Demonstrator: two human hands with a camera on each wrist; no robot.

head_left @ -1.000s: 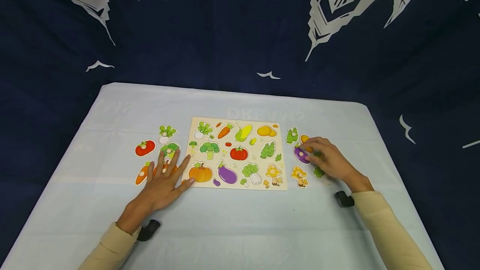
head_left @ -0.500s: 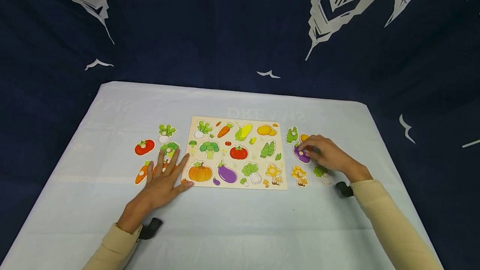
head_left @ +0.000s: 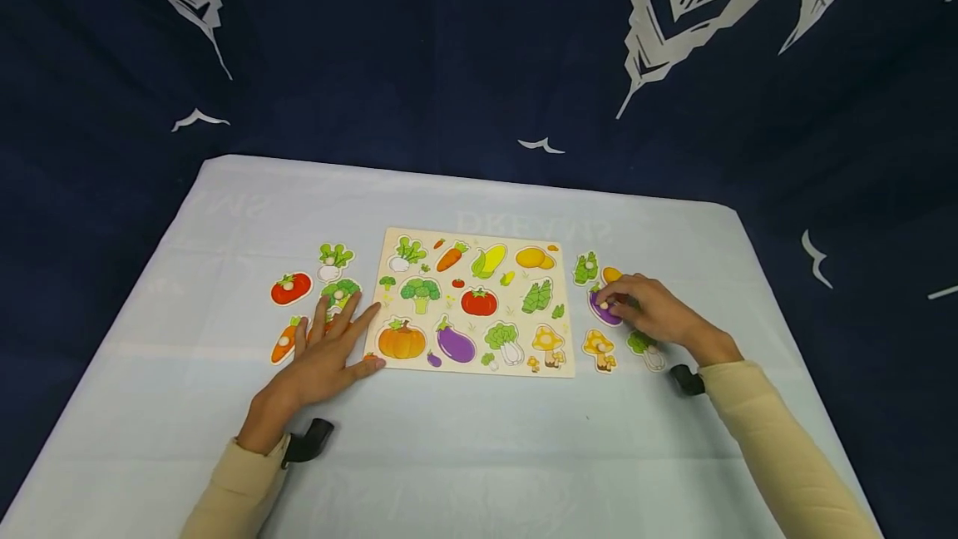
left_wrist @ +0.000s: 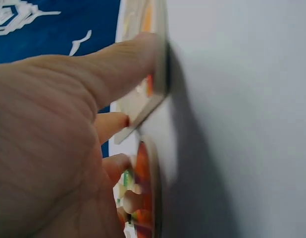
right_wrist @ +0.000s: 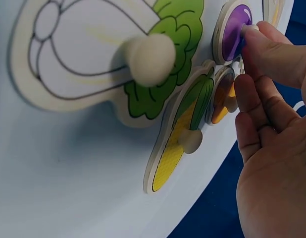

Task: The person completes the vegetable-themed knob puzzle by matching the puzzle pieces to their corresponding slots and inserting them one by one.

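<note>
Left hand (head_left: 322, 366)'s spread at the board (head_left: 509, 306)'s left edge, mid-desk (head_left: 464, 456); too much push could skid it or bump that orange piece (left_wrist: 144, 168). Right hand (head_left: 653, 310) pinches the eggplant (right_wrist: 235, 30)'s knob (head_left: 604, 304), toward the desk's right edge; a crooked lift might knock the potato (head_left: 610, 274).

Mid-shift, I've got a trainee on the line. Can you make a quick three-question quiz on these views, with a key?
1. Multiple choice: whose knob does the right grip pinch?
A) mushroom piece
B) eggplant piece
C) carrot piece

2. True or false: the left grip touches the far right corner of the board.

3. Fill the gap: in the board's middle row, the picture just right of the broccoli picture shows a ____.

Key:
1. B
2. False; it touches the near left corner.
3. tomato
</note>
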